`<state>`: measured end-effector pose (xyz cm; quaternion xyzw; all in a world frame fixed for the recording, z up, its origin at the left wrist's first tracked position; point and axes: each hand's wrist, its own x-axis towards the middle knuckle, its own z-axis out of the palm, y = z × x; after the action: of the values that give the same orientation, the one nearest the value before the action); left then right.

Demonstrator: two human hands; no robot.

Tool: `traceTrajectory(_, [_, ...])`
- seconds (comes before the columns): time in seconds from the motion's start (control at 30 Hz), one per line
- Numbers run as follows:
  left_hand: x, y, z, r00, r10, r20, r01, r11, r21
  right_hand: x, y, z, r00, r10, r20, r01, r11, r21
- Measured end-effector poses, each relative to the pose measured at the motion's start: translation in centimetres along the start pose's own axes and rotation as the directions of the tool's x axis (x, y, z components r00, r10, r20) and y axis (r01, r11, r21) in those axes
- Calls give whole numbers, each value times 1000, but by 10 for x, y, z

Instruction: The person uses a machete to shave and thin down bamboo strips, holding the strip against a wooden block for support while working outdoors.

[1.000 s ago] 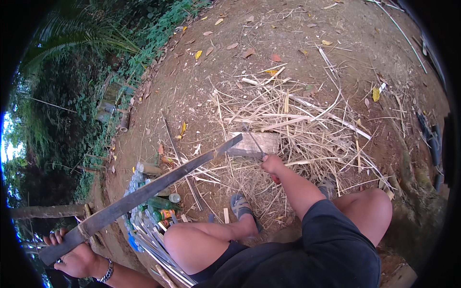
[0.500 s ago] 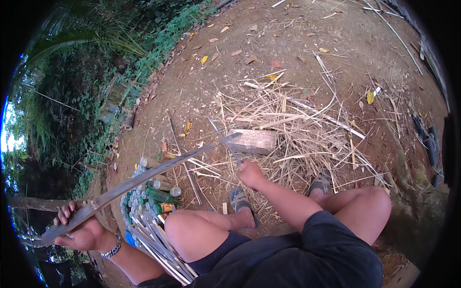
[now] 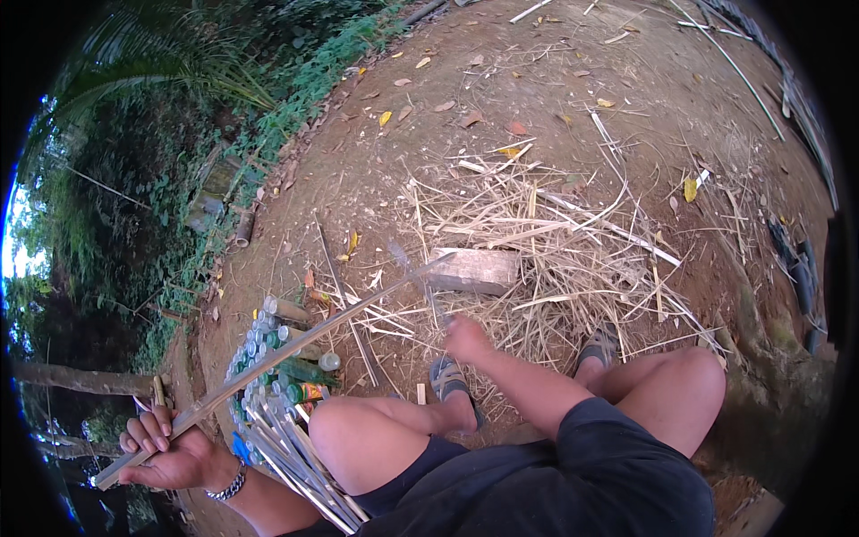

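My left hand point(image 3: 183, 456), a chain bracelet at its wrist, closes round the near end of a long bamboo strip point(image 3: 295, 342). The strip slants up to the right, narrow edge showing, and its far tip lies at the left end of a squared wooden block point(image 3: 474, 268). In front of that block my right hand point(image 3: 467, 340) is closed on the handle of a knife. Motion smears the knife blade point(image 3: 435, 302), which points up and left and crosses the strip near its far end. The handle is mostly hidden by my fingers.
A heap of pale bamboo shavings point(image 3: 573, 259) surrounds the block on the right. Glass bottles point(image 3: 273, 358) and a bundle of split strips point(image 3: 295, 456) lie beside my left knee. A dark strip point(image 3: 344, 304) rests on the soil. Tree roots point(image 3: 761, 331) are at the right.
The bamboo strip has turned from its broad face onto its narrow edge. My left hand has shifted slightly right and toward me. The knife blade has become blurred; my right hand has moved slightly.
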<state>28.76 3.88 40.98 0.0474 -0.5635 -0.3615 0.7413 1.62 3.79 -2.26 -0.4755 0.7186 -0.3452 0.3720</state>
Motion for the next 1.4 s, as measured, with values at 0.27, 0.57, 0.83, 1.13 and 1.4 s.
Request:
traceTrajectory(0.27, [10,7,-12,997,-38,-69,45,995,94,-13,-88,-59,962,-101,252,102,995,8])
traceTrajectory(0.57, [37,3,-34,991,-20,-130,51,969,243,75,17,-43,971,198,138,-193,980,-50])
traceTrajectory(0.83, [62,4,-49,987,-112,-117,137,963,234,94,43,-37,949,235,209,-209,968,-138])
traceTrajectory(1.13, [46,-19,-28,948,162,-273,-70,946,318,87,19,-41,972,231,43,-234,968,92])
traceTrajectory(1.4, [30,5,-35,988,-152,37,149,987,66,-31,-174,-71,850,-382,363,335,924,186])
